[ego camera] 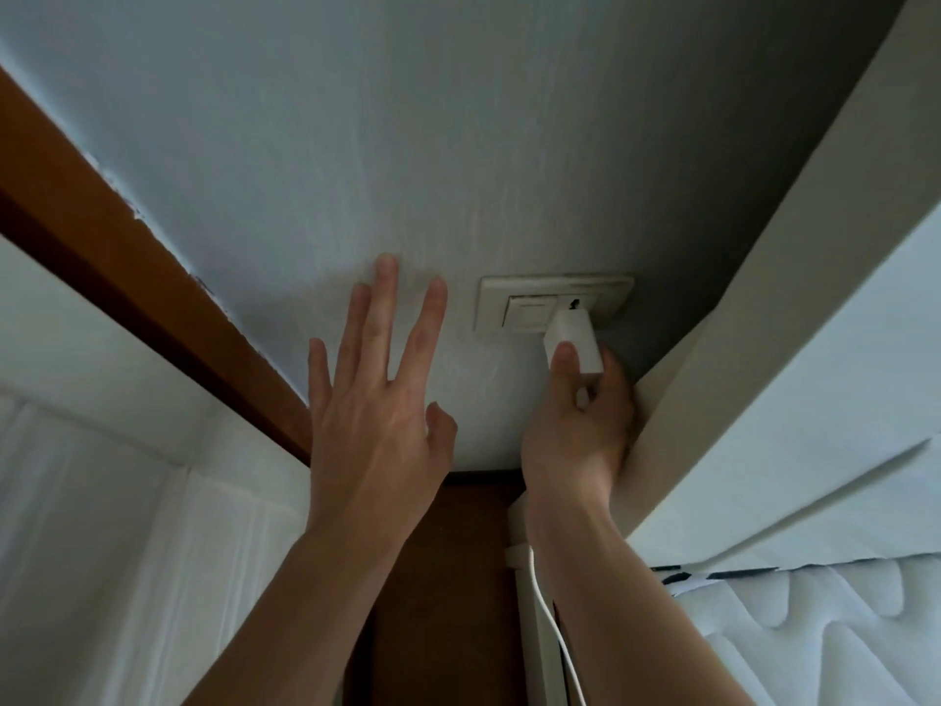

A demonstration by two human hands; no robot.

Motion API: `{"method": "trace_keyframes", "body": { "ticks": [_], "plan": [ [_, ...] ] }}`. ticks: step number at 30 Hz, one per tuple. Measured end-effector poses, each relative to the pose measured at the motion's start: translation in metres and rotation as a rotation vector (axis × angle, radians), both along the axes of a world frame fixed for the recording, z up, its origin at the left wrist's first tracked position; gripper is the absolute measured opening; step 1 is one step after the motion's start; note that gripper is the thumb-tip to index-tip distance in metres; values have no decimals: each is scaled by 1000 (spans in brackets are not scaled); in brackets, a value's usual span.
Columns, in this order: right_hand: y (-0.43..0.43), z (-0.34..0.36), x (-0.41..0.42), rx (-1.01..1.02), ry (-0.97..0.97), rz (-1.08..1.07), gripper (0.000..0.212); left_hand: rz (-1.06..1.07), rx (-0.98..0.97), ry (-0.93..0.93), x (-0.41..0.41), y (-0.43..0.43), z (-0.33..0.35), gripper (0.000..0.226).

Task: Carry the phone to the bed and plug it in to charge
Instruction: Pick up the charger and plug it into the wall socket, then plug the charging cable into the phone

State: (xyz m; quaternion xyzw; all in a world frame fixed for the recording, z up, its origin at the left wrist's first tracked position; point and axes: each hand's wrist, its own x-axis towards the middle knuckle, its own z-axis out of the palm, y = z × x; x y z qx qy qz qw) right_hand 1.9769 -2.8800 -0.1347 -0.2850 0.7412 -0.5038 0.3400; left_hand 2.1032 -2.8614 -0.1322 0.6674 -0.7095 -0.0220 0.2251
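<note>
A pale blue-grey wall (315,145) fills most of the view, edged on the left by a brown wooden trim (117,277) that runs down at a slant. Low on the wall sits a cream plate (514,293) with a rocker switch on its left half and a socket (575,302) on its right. The right hand (580,420) pinches a white charger (573,349), thumb on its near face and the other fingers wrapped behind it, with the charger's front end right at the socket; whether the pins are fully in cannot be told. A white cable (552,624) hangs from under that hand and runs down along the forearm to the bottom edge. The left hand (377,400) is held open beside the plate, fingers spread and pointing up the wall, holding nothing; whether the fingertips touch the wall is unclear. To the right, a beige padded headboard (753,308) slants up just beside the right hand, and a white quilted bed (814,634) shows in the lower right corner. The phone is not in sight
</note>
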Motion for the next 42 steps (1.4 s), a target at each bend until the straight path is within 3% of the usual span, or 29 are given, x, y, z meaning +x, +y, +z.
{"method": "trace_keyframes", "body": {
  "ticks": [6, 9, 12, 18, 25, 32, 42],
  "plan": [
    [20, 12, -10, 20, 60, 241, 43, -7, 36, -21, -2, 14, 14, 97],
    [51, 11, -10, 170, 227, 442, 71, -19, 50, -28, -2, 32, 21, 92],
    [88, 13, -15, 179, 436, 632, 88, -33, 68, -66, -1, 52, 31, 81],
    [153, 4, -47, 142, 736, 873, 79, -86, 119, -125, -10, 109, 30, 70],
    [256, -30, -130, 235, 996, 982, 68, -252, 235, -139, -70, 184, 0, 66],
    [364, -55, -228, 512, 972, 942, 69, -505, 402, -219, -154, 251, -27, 68],
    [488, -49, -338, 706, 848, 532, 63, -786, 479, -271, -281, 299, -47, 66]
  ]
}}
